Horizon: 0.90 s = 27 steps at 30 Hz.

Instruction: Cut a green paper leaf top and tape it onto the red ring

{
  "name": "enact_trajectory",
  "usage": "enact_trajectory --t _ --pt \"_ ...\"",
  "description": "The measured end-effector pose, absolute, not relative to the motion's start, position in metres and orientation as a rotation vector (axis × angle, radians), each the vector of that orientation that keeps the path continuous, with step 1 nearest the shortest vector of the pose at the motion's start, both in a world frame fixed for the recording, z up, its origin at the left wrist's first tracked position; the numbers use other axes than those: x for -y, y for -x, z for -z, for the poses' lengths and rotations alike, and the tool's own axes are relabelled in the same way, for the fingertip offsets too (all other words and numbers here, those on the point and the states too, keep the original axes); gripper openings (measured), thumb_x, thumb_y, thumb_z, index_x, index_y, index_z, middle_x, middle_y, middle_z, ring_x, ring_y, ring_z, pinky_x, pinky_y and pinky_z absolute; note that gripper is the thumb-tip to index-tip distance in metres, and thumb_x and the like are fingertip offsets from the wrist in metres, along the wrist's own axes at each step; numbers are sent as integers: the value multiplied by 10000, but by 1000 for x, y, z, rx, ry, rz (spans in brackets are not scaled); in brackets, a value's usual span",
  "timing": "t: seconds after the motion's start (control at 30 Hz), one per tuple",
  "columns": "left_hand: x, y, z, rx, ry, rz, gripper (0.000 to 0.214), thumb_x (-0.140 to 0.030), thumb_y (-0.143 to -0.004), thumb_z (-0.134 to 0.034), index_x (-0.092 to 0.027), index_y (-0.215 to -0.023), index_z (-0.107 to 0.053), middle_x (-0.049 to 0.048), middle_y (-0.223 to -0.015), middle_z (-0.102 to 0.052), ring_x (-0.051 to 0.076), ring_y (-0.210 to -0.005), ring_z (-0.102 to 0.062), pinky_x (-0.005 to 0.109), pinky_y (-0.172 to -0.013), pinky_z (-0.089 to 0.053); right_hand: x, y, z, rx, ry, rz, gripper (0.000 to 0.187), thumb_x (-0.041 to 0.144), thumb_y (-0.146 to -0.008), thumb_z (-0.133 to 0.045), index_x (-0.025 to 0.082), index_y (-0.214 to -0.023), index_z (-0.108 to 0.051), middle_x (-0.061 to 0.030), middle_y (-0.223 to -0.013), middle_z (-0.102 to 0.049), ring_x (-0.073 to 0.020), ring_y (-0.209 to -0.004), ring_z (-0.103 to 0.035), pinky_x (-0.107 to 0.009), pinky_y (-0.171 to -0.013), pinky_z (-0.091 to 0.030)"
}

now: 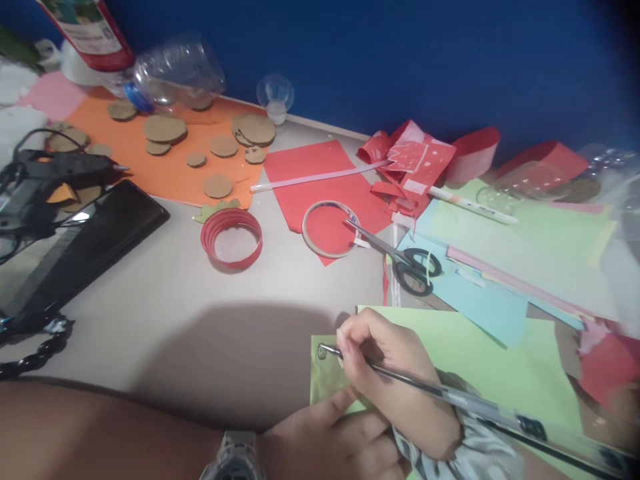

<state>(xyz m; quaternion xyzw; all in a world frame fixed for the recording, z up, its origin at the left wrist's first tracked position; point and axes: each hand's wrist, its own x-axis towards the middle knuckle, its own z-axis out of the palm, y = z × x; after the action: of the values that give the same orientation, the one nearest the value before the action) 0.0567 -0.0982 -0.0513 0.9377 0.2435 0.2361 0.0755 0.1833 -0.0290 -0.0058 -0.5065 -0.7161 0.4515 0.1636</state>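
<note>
The right hand [395, 380] is closed around a pen [480, 403], fingers curled tight near its tip and the long barrel running back to the right over the wrist. The pen's tip touches the near-left corner of a green sheet of paper [480, 360], right at a small dark mark drawn there. The left hand [325, 440], with a watch [235, 457] on its wrist, lies open and flat at the near edge. Its fingers stretch out onto the green sheet just below the right hand, which partly hides them.

The green sheet lies on the worktop [175, 313] at the near right, pale and plain apart from the small mark. Just beyond it lie black-handled scissors [405, 260] on light blue paper, a thin hoop [327, 229] on a red sheet [310, 173], and a red ring [231, 238] further left. At the far left are cardboard discs [165, 128] on an orange sheet [170, 167], and a glue gun [45, 177].
</note>
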Motion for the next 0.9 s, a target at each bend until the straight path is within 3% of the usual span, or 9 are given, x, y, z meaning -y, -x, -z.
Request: enact_trajectory --t 0.9 --pt "99 -56 46 -757 -2808 -650 299 -204 -985 -388 -293 -1088 -655 -84 -1097 -676 122 -1004 -518 299 -875 -367 30 -181 3 1991 1465 -1346 185 213 -871 -454 209 -693 -402 51 -596 -471 -79 -473 -383 -204 -448 -329"
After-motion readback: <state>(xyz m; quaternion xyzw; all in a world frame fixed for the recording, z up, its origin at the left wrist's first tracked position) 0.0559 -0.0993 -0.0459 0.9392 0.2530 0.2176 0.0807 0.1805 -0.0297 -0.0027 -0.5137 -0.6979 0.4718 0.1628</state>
